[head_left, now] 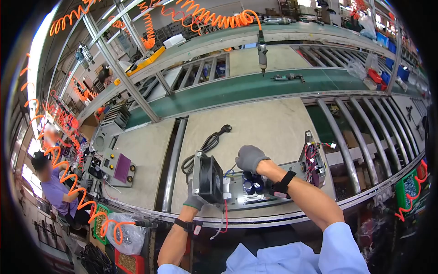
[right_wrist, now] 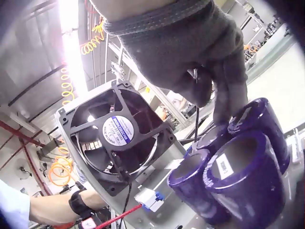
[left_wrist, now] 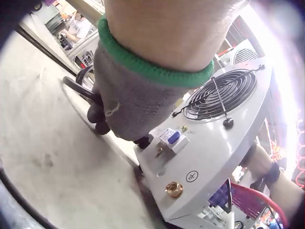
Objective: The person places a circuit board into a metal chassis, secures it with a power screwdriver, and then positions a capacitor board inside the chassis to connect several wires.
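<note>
My left hand (head_left: 194,200), in a grey glove with a green cuff, is at the outer face of the upright fan panel (left_wrist: 224,148). Its fingers curl round a black power cord (left_wrist: 78,89) close to where it enters the panel. The black fan (right_wrist: 114,133) is on the panel's inner side. Above the dark purple cylindrical parts (right_wrist: 245,179), my gloved right hand (head_left: 251,157) pinches a thin dark wire (right_wrist: 197,119) near its metal end. A white connector (right_wrist: 148,198) with a red wire hangs beside the fan.
The cord's coil and plug (head_left: 226,129) lie on the board (head_left: 264,123) behind the unit. Metal rollers (head_left: 342,141) run to the right. Another unit with a purple board (head_left: 122,168) stands left, near a seated person (head_left: 57,187). A power screwdriver (head_left: 262,57) hangs overhead.
</note>
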{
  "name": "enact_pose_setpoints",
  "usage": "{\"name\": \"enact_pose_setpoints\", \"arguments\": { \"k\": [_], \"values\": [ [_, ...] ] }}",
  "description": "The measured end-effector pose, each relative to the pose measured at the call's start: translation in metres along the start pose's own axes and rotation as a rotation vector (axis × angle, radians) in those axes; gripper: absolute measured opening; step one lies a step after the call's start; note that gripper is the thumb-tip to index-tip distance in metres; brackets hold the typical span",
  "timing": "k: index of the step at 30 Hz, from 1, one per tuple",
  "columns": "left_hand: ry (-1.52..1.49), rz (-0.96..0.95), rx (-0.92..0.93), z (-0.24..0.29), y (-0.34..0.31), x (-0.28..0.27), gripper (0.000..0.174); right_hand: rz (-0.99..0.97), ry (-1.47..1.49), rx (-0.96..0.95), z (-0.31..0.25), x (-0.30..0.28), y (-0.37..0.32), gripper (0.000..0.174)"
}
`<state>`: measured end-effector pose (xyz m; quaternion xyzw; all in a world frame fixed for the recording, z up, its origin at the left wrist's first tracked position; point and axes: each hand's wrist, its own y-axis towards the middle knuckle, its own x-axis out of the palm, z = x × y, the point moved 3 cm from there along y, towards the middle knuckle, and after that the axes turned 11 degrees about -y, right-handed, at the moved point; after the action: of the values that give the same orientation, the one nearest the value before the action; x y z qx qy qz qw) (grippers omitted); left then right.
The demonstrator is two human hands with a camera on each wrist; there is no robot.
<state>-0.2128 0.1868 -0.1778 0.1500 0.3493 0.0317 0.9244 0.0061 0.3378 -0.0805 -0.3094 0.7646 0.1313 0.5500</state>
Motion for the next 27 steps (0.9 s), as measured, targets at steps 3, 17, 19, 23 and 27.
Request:
{"name": "enact_pose_setpoints", "arguments": {
  "k": [3,17,19,23,27],
  "values": [
    [-0.392,0.060,-0.099,0.002,-0.003,0.004,0.034,0.037,0.039,-0.022,-0.005,-0.003,0.004,0.034],
    [0.028,0.255,-0.015,-0.063,-0.020,0.026,0.019,-0.084,-0.167,0.046,-0.004,-0.003,0.005,0.039],
    [-0.011,0.293,-0.006,-0.054,-0.020,0.027,0.019,-0.091,-0.159,0.051,-0.003,0.002,0.004,0.040],
    [-0.106,0.338,0.043,-0.024,-0.014,0.022,0.021,-0.058,-0.082,0.054,0.000,0.016,0.007,0.038],
    [-0.053,0.299,0.159,-0.023,-0.009,0.022,0.022,0.047,0.057,0.112,0.000,0.023,0.005,0.034]
  ]
}}
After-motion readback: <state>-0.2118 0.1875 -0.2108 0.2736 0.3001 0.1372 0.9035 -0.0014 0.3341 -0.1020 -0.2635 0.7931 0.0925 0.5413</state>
